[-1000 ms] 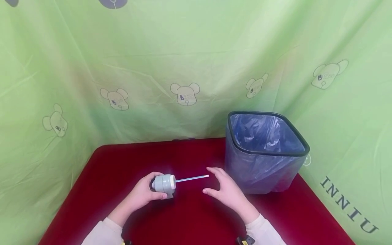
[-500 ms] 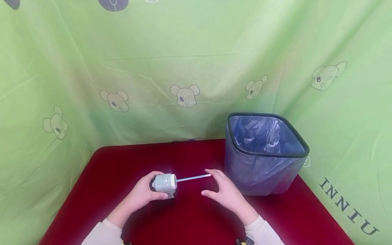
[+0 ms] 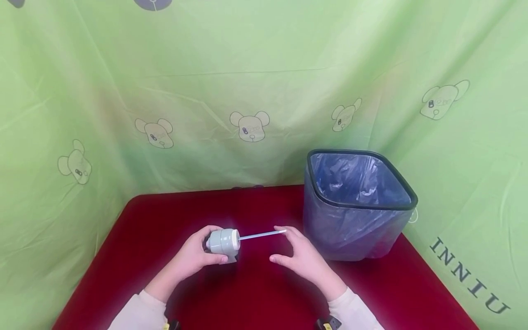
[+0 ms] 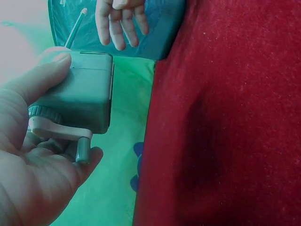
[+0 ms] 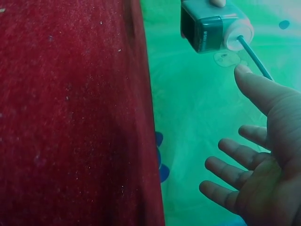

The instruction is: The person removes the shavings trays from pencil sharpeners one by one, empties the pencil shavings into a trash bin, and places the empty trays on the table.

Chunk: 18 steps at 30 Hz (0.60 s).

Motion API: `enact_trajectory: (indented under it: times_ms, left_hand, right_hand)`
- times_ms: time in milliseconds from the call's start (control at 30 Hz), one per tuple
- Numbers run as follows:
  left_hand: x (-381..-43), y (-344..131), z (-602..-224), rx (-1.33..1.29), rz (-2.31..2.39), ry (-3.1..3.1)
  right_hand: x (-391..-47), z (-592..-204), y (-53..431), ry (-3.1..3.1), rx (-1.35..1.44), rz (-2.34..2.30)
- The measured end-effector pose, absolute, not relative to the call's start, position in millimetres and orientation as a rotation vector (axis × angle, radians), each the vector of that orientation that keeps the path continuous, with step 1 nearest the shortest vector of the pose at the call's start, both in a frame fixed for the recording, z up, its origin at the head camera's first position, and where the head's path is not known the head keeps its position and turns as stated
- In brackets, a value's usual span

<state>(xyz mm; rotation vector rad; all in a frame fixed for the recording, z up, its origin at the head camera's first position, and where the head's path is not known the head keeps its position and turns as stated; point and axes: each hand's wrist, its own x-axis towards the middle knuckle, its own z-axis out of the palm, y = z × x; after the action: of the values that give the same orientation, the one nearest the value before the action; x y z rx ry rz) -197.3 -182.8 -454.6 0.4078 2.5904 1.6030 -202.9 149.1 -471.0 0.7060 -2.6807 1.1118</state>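
Note:
My left hand [image 3: 195, 252] grips a grey-green hand-crank pencil sharpener [image 3: 224, 242], thumb on one side and fingers round the other. Its crank [image 4: 59, 130] points back toward my palm in the left wrist view. From the white front ring [image 5: 239, 35] a light blue pencil [image 3: 261, 235] sticks out toward the right. The far end of the pencil overlaps the index finger of my right hand [image 3: 305, 259] in the head view; whether they touch I cannot tell. That hand is spread, thumb apart from the fingers, and holds nothing.
On the right of the red-covered table [image 3: 177, 215] stands a bin [image 3: 350, 238] lined with a bluish plastic bag, with a black rim [image 3: 315, 181]. It is just beyond my right hand. A green curtain [image 3: 198, 91] with bear heads surrounds the table's back and sides.
The sharpener and pencil have moved slightly up and to the right with my left hand. My right hand has shifted a little left, so the pencil's end now overlaps its index finger.

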Motion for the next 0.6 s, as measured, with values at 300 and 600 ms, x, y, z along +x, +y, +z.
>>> enact_trajectory:
  times_ms: [300, 600]
  left_hand:
    - [-195.8, -179.0, -449.8, 0.452, 1.652, 2.545]
    - [-191.1, -176.1, -443.1, 0.479, 1.662, 2.536]
  right_hand:
    - [-202.9, -470.2, 144.7, -2.656, 0.723, 1.122]
    - [-201.5, -467.9, 138.8, -2.629, 0.752, 1.141]
